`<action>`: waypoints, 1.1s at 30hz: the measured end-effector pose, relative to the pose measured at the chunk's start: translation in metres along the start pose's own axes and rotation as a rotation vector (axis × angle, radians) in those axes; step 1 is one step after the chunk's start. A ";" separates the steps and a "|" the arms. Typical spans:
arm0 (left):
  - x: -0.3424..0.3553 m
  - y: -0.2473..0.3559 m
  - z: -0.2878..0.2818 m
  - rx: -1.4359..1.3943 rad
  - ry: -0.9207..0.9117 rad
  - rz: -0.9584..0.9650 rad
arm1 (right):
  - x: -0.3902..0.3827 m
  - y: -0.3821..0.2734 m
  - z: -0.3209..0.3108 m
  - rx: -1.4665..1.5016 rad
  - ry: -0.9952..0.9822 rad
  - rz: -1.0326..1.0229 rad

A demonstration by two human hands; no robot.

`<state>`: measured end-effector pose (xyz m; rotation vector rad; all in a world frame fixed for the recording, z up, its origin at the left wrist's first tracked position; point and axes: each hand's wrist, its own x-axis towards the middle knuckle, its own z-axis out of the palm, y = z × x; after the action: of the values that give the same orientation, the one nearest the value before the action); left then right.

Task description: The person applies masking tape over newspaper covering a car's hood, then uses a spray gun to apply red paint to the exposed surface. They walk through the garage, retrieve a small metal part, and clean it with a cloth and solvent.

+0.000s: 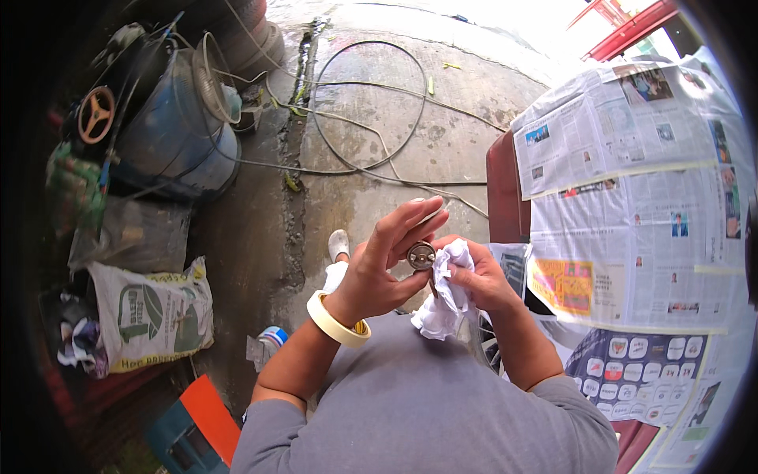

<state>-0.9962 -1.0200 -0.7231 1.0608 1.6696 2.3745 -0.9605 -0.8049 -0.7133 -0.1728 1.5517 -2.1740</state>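
My left hand [388, 268] is curled around a small round metal part [420, 255], its shiny end facing up, with the fingers reaching over it. A cream roll of masking tape [324, 324] hangs around my left wrist like a bangle. My right hand [485, 280] grips a crumpled white paper or cloth [446, 312] pressed beside the metal part; how much of the part it also holds is hidden.
Newspaper-covered bodywork [600, 209] stands at the right. Hoses [371, 166] loop across the concrete floor [363, 103]. Left are a blue drum [146, 126], stacked tires [253, 43], a white sack [154, 316], an orange panel [207, 415] and a small can [272, 338].
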 end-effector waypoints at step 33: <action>0.813 -0.390 -0.142 -0.200 -0.501 -0.013 | 0.489 -0.333 -0.532 -0.060 0.452 -0.308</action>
<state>-1.8247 -0.6402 -0.6733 1.4421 1.2331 1.9836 -1.6827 -0.4724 -0.6743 0.0745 1.9431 -2.5339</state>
